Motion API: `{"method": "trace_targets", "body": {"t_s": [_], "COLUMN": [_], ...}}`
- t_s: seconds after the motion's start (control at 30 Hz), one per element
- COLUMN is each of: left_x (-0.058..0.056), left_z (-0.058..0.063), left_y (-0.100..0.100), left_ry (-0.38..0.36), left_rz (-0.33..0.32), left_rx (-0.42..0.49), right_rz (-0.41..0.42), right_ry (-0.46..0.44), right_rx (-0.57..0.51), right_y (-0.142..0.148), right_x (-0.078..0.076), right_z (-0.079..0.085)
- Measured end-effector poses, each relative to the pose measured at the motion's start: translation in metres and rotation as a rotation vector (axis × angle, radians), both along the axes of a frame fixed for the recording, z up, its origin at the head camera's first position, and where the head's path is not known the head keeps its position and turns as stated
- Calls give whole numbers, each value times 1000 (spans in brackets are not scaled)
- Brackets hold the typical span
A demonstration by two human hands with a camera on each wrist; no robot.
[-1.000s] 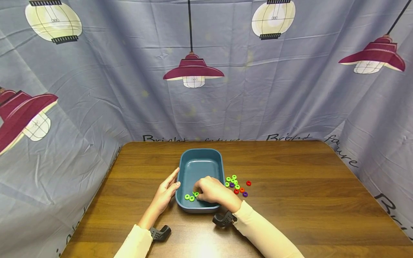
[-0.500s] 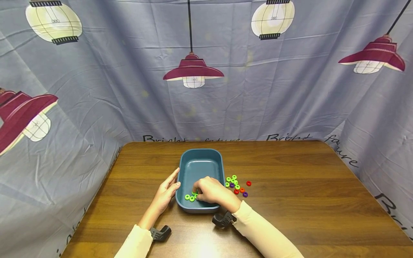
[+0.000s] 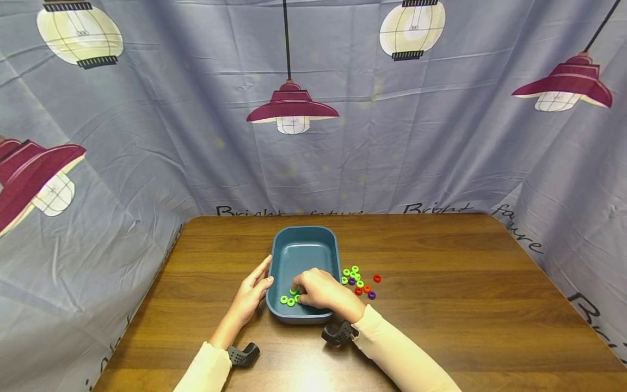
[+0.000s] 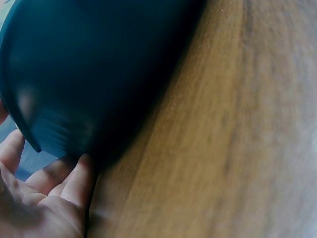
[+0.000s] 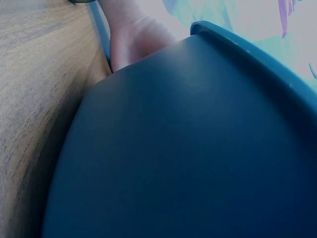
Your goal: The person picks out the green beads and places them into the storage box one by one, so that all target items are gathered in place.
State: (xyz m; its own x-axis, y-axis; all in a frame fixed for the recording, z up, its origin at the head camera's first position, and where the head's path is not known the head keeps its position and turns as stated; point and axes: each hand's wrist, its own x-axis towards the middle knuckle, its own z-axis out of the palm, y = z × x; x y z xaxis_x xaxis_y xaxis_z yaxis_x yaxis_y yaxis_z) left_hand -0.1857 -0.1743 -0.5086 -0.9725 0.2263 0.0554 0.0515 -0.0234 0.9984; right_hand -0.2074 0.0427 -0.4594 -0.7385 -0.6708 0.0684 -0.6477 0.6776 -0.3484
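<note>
A blue-teal rectangular box (image 3: 305, 256) stands on the wooden table. My left hand (image 3: 252, 291) lies against its left side, fingers fairly straight and thumb at the rim; in the left wrist view the fingertips touch the outer wall. My right hand (image 3: 319, 288) reaches over the right side into the box, fingers bent down. Its index finger and thumb pinch a small green ring (image 3: 293, 291), partly hidden by the finger. Several more green rings (image 3: 291, 302) lie on the box floor beside the fingertips. In the right wrist view the box wall (image 5: 163, 139) hides the fingers.
Right of the box lie several loose rings on the table (image 3: 441, 305): green rings (image 3: 355, 269), red rings (image 3: 377, 278), an orange ring (image 3: 367, 288) and purple rings (image 3: 372, 295). A grey curtain (image 3: 313, 174) with printed lamps hangs behind the table.
Inside the box, my right fingers shift a little and the green ring at the index finger tips up and moves slightly left. The left hand and the box stay put.
</note>
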Motion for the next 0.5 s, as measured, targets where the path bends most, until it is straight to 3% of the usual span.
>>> {"method": "trace_targets", "body": {"t_s": [0.23,0.5], "left_x": [0,1], "left_z": [1,0], "left_y": [0,0], "left_ry": [-1,-12], "left_rz": [1,2], "left_rx": [3,16], "right_rz": [10,36], "right_ry": [16,20], "right_rx": [-19,-161], "right_y": [1,9], "right_x": [0,-2], "right_z": [1,8]}}
